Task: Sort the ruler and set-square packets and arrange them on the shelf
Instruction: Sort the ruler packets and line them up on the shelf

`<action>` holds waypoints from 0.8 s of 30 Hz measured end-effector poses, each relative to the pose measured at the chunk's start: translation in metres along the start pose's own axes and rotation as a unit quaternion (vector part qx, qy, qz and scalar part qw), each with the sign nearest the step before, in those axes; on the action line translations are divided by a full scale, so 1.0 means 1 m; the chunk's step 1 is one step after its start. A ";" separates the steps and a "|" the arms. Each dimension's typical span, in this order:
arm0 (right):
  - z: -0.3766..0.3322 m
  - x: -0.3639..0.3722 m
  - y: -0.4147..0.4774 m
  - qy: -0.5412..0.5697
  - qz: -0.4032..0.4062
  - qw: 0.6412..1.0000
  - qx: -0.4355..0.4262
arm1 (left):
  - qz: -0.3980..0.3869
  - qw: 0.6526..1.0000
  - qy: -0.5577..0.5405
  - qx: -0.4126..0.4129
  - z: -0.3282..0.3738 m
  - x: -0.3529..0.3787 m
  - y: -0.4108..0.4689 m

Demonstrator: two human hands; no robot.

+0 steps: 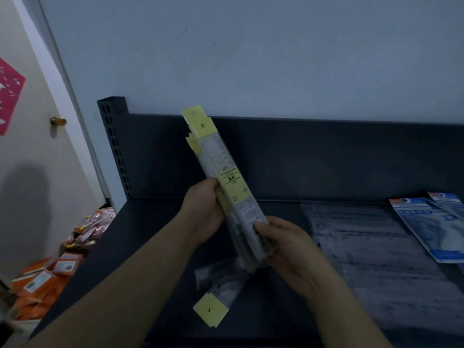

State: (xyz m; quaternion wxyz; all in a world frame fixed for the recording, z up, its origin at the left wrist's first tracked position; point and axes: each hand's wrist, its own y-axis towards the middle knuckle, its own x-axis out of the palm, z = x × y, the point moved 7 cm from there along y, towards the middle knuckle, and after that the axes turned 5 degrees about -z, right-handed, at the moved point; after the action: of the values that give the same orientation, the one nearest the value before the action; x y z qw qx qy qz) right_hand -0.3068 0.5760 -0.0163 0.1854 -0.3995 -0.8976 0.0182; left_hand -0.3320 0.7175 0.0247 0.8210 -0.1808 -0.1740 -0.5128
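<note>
Dim stockroom, dark metal shelf deck (150, 222) stretching away from the lens. Nearest, left flat on that deck: one clear plastic ruler packet with a yellow card header (213, 305), apart from the rest. Just beyond, held up over the deck and tilted, headers up and to the left: a bundle of long clear ruler packets with yellow headers and labels (226, 172). Left hand (203, 212) wrapped round the bundle's middle; right hand (288, 247) clamped on its lower end, thumb across the front. Looked unfinished as a stack, headers staggered at the top. Best squared by easing the left hand's hold, tapping the lower ends level, keeping every label facing one way, then gathering in the stray packet. Farther right, a flat spread of clear plastic packets (371, 247), contents too dim to tell, with blue-and-white printed packets (431, 222) past them. Behind, dark back panel (301, 156) and pale wall (251, 59).
</note>
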 end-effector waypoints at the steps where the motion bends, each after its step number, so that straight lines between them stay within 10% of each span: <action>1: -0.002 -0.002 -0.001 -0.019 -0.001 1.000 -0.007 | -0.017 0.999 -0.033 0.000 -0.004 0.003 0.001; 8: -0.007 -0.002 -0.006 -0.020 -0.063 0.998 -0.022 | -0.099 0.986 -0.135 0.002 -0.012 0.007 0.003; 12: -0.017 -0.025 -0.004 0.016 -0.006 0.998 -0.060 | -0.090 0.983 0.163 0.005 -0.026 0.003 0.006; 15: -0.026 -0.045 -0.004 0.053 0.023 0.995 -0.081 | -0.170 0.749 0.640 0.004 -0.069 -0.005 -0.009; 17: -0.031 -0.052 -0.005 0.054 0.025 0.995 -0.080 | -0.172 0.625 0.759 0.054 -0.082 -0.005 -0.025; 24: -0.030 -0.045 0.001 -0.013 0.032 0.997 -0.072 | -0.016 0.636 0.770 0.053 -0.041 -0.052 -0.009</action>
State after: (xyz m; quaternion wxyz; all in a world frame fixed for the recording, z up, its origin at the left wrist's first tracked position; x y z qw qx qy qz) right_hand -0.2682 0.5402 -0.0034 0.1436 -0.4405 -0.8855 -0.0356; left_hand -0.3572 0.7345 -0.0346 0.6573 0.3265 0.4911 -0.4693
